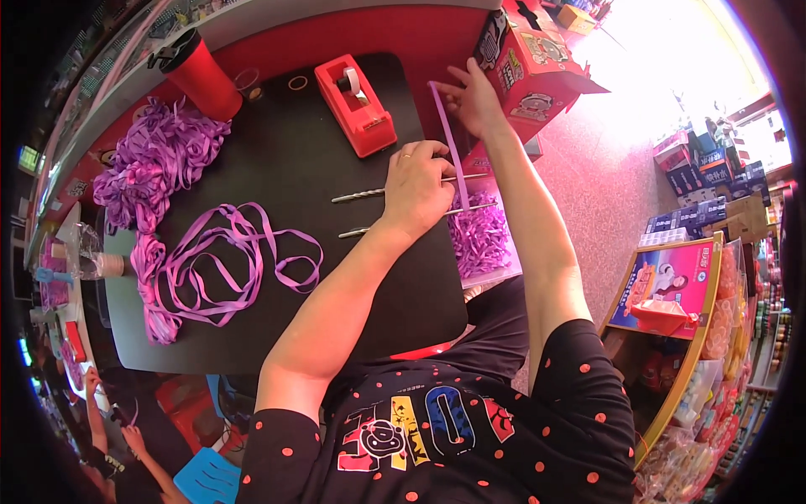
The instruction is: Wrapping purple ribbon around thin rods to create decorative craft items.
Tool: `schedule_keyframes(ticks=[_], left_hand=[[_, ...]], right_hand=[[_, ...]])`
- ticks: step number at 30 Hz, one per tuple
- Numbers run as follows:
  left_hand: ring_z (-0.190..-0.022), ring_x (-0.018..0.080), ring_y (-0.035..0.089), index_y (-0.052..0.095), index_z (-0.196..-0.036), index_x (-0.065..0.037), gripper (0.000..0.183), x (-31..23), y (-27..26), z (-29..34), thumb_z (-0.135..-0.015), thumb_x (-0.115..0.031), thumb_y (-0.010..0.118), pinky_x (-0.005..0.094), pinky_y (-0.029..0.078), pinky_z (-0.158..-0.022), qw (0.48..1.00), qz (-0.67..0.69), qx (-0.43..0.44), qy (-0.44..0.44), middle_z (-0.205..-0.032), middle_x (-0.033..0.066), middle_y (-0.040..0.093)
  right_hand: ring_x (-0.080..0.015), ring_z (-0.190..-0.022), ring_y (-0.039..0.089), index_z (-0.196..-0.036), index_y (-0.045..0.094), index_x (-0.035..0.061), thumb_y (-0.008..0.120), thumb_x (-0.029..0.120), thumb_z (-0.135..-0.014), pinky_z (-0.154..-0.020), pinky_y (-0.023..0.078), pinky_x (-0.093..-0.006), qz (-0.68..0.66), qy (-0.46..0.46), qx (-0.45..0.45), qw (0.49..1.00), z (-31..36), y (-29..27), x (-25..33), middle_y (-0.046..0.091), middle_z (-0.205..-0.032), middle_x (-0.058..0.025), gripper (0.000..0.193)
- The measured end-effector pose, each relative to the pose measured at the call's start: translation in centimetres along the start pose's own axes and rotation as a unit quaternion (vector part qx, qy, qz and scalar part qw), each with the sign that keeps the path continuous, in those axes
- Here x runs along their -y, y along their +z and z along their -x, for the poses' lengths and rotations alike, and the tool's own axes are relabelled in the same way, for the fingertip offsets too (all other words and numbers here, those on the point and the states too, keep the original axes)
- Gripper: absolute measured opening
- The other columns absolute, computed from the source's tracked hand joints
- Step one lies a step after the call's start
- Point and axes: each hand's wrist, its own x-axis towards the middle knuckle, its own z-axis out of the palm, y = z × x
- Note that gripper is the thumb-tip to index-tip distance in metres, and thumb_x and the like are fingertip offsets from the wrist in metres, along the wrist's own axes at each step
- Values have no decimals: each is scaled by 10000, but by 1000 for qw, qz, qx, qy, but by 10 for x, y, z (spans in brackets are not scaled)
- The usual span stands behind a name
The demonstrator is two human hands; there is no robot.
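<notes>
Two slim metal rods (359, 195), one with a spiral surface, lie side by side across the right edge of the black table. My left hand (417, 191), a ring on one finger, is closed over them; its palm side is hidden. A purple ribbon (447, 139) runs in a straight line from the rods' right ends up to the fingertips of my right hand (476, 102). Some of the right fingers stick out; how they grip the ribbon is partly hidden. Below the rod ends, a clear container holds many small purple ribbon pieces (480, 239).
On the black table (227, 353) are a purple ribbon heap (155, 160), loose ribbon loops (214, 286), a red tape dispenser (357, 107) and a red tumbler (201, 77). A red box (537, 71) stands beyond my right hand. A display shelf (672, 294) is at right. Another person's hands (134, 437) show lower left.
</notes>
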Motion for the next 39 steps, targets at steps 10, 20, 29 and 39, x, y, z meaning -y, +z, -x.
schedule_keyframes(ticks=[10, 20, 29, 39], left_hand=[[-1109, 274, 491, 726, -805, -122, 182, -10, 7, -3, -663, -54, 635, 381, 387, -953, 999, 18, -44, 20, -1154, 64, 575], [-1125, 250, 477, 732, -838, -134, 196, -2, -2, 0, -678, -85, 629, 378, 366, -972, 1000, -4, -11, 10, -1152, 54, 575], [-1106, 258, 498, 747, -792, -182, 172, 1, 5, 0, -664, -105, 660, 391, 391, -946, 999, -2, -35, 30, -1110, 55, 596], [-1119, 256, 490, 725, -812, -129, 173, 3, 3, 1, -657, -106, 652, 388, 386, -961, 999, -5, -28, 14, -1127, 53, 592]], right_hand=[[-219, -892, 602, -1319, 429, 45, 398, 553, -940, -847, 450, -343, 58, 43, -22, 997, 56, -86, -129, 639, -1067, -141, 635], [-215, -1038, 562, -1095, 609, 17, 386, 244, -981, -936, 391, -348, 348, -183, -125, 911, 313, -30, -159, 674, -1013, -84, 339], [-197, -962, 536, -1045, 643, 35, 380, 189, -947, -930, 331, -319, 377, -215, -159, 887, 357, 21, -84, 698, -985, -42, 320], [-192, -865, 617, -1142, 546, -36, 306, 359, -995, -880, 425, -341, 248, -311, -14, 918, 281, 51, 15, 682, -933, -120, 485]])
